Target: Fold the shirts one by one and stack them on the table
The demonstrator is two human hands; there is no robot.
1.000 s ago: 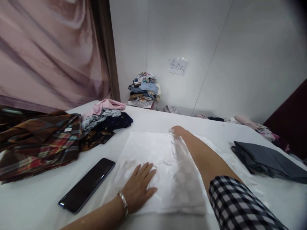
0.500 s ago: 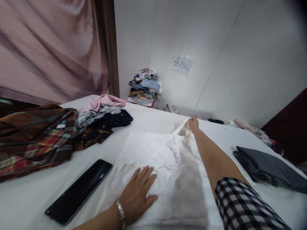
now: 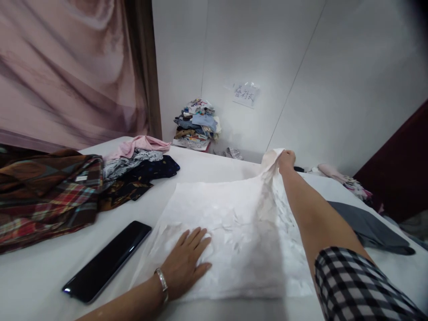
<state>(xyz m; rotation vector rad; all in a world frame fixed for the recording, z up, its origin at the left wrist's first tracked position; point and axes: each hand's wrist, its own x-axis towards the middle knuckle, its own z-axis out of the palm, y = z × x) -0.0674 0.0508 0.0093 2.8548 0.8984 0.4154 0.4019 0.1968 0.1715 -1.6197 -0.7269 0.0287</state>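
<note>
A white shirt [image 3: 227, 214] lies spread on the white table in front of me, its cloth creased across the middle. My left hand [image 3: 187, 261], with a silver bangle at the wrist, rests flat on the shirt's left part, fingers spread. At the far right corner, my right hand [image 3: 286, 161] is closed around the shirt's edge and holds it lifted off the table. The raised cloth slopes down from that fist in folds. My right forearm covers part of the shirt's right side.
A black phone [image 3: 109, 261] lies left of the shirt. Beyond it are a plaid shirt [image 3: 50, 196] and a heap with a pink garment [image 3: 140, 145]. Folded dark grey cloth [image 3: 368, 225] lies at right. A clothes stack [image 3: 197, 122] stands by the wall.
My right hand has moved right and slightly up, pulling the shirt's far corner with it and opening the cloth outward. My left hand stays flat on the shirt.
</note>
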